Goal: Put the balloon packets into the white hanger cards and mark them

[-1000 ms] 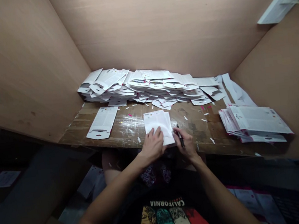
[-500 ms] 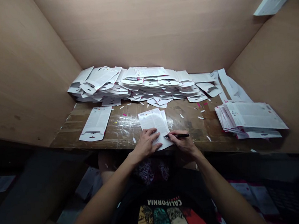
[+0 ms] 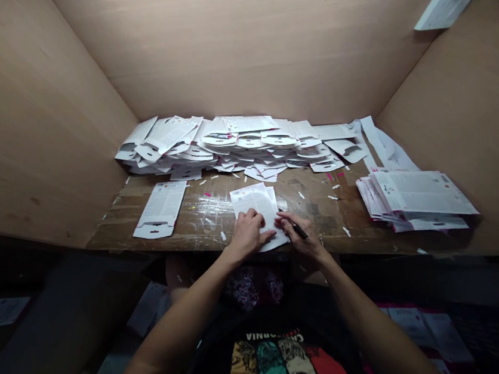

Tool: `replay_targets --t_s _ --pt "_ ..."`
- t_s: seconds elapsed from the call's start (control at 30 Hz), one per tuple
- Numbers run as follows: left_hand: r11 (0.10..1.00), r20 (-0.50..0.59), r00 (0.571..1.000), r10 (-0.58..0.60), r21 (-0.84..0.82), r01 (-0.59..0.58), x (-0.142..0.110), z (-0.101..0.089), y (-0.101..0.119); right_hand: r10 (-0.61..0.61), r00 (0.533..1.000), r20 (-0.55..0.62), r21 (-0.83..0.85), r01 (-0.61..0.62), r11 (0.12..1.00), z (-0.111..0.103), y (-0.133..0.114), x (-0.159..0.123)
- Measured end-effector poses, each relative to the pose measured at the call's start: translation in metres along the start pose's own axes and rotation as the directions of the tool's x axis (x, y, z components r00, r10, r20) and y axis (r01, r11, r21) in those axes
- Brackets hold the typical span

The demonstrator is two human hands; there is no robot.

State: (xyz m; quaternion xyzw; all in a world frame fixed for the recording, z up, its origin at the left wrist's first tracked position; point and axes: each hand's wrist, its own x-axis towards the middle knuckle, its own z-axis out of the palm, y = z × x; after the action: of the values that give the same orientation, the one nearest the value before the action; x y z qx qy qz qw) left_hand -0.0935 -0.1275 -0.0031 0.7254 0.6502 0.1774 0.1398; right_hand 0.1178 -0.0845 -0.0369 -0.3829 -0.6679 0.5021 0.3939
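Printed white card point(image 3: 255, 201), apparently more than one layer: a second edge shows along its right side. Small print and colour marks sit near the far end. It lies flat on the worn wooden workbench point(image 3: 325, 217), directly under both hands, close to the bench's near edge. Long axis runs away from the person, far end leaning slightly left. Left hand point(image 3: 248, 235) rests palm-down on the card's near half, fingers extended and pressing, closed on nothing. Right hand point(image 3: 297, 232) sits just beside it at the card's right edge, closed on a black marker point(image 3: 300, 231). The marker's barrel slopes down and to the right from the grip; its tip points toward the card and is hidden by the fingers. Both forearms enter from the near side and converge at the card. Beyond the grip, a long heap of similar cards point(image 3: 235, 143) lies against the far wall point(image 3: 238, 50). Left of the grip lies a single card point(image 3: 159, 209), hang-tab end nearest the person; to the right, a loose stack of cards point(image 3: 417, 198). Small paper trimmings point(image 3: 347, 231) are scattered around the hands.
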Motion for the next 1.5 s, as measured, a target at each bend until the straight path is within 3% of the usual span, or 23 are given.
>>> replay_targets --t_s 0.17,0.47,0.57,0.63,0.67,0.7,0.73,0.77,0.8,0.83,0.9,0.93,0.97,1.1,1.17,1.27,1.4,1.5 --pt "0.993 0.015 0.994 -0.106 0.059 0.105 0.005 0.005 0.018 -0.084 0.996 0.031 -0.107 0.087 0.990 0.003 0.001 -0.002" --pt "0.997 0.180 0.982 0.062 0.032 -0.069 0.018 0.003 0.002 -0.118 0.993 0.025 -0.185 0.121 0.975 0.003 0.004 -0.001" --pt "0.995 0.216 0.972 0.095 0.019 -0.102 0.023 -0.008 0.004 -0.174 0.984 0.041 -0.259 0.179 0.949 0.005 0.001 0.000" --pt "0.990 0.263 0.955 0.140 -0.023 -0.139 0.015 -0.027 0.008 -0.216 0.975 0.048 -0.311 0.220 0.924 0.006 -0.001 0.000" --pt "0.980 0.318 0.927 0.198 -0.078 -0.183 0.007 -0.038 0.009 -0.237 0.970 0.050 -0.332 0.240 0.912 0.007 -0.002 0.000" --pt "0.957 0.396 0.873 0.285 -0.169 -0.236 -0.003 -0.050 0.010 -0.254 0.966 0.052 -0.347 0.256 0.902 0.008 -0.003 0.000" --pt "0.915 0.474 0.787 0.394 -0.285 -0.287 -0.014 -0.060 0.010 -0.268 0.962 0.054 -0.355 0.270 0.895 0.009 -0.004 0.000" --pt "0.846 0.537 0.666 0.518 -0.439 -0.303 -0.026 -0.067 0.009 -0.278 0.959 0.057 -0.361 0.279 0.890 0.009 -0.005 0.000" --pt "0.807 0.533 0.631 0.563 -0.520 -0.281 -0.036 -0.070 0.007 -0.283 0.957 0.062 -0.366 0.286 0.886 0.009 -0.006 0.000" --pt "0.806 0.482 0.691 0.539 -0.532 -0.258 -0.044 -0.070 0.004 -0.286 0.956 0.070 -0.373 0.291 0.881 0.009 -0.007 0.000" --pt "0.889 0.297 0.885 0.359 -0.398 -0.228 -0.054 -0.059 -0.005 -0.292 0.949 0.115 -0.389 0.313 0.866 0.007 -0.009 -0.001" --pt "0.933 0.190 0.942 0.275 -0.290 -0.214 -0.055 -0.051 -0.011 -0.301 0.941 0.157 -0.402 0.339 0.851 0.005 -0.011 -0.003" --pt "0.958 0.125 0.962 0.241 -0.192 -0.215 -0.054 -0.042 -0.016 -0.311 0.926 0.216 -0.418 0.375 0.827 0.003 -0.013 -0.005" --pt "0.962 0.096 0.957 0.274 -0.037 -0.272 -0.050 -0.018 -0.034 -0.298 0.848 0.439 -0.520 0.510 0.685 -0.007 -0.016 -0.012" --pt "0.961 0.059 0.959 0.277 -0.029 -0.276 -0.050 -0.015 -0.037 -0.287 0.834 0.471 -0.544 0.531 0.649 -0.011 -0.016 -0.014" --pt "0.949 0.033 0.949 0.314 -0.004 -0.314 -0.051 -0.014 -0.039 -0.315 0.827 0.465 -0.517 0.543 0.662 -0.014 -0.014 -0.013" --pt "0.953 -0.011 0.953 0.303 -0.009 -0.303 -0.046 -0.008 -0.040 -0.332 0.851 0.408 -0.475 0.508 0.719 -0.010 -0.016 -0.006" --pt "0.975 -0.062 0.975 0.215 -0.037 -0.217 -0.042 0.002 -0.033 -0.263 0.920 0.292 -0.554 0.387 0.737 0.002 -0.016 0.000"
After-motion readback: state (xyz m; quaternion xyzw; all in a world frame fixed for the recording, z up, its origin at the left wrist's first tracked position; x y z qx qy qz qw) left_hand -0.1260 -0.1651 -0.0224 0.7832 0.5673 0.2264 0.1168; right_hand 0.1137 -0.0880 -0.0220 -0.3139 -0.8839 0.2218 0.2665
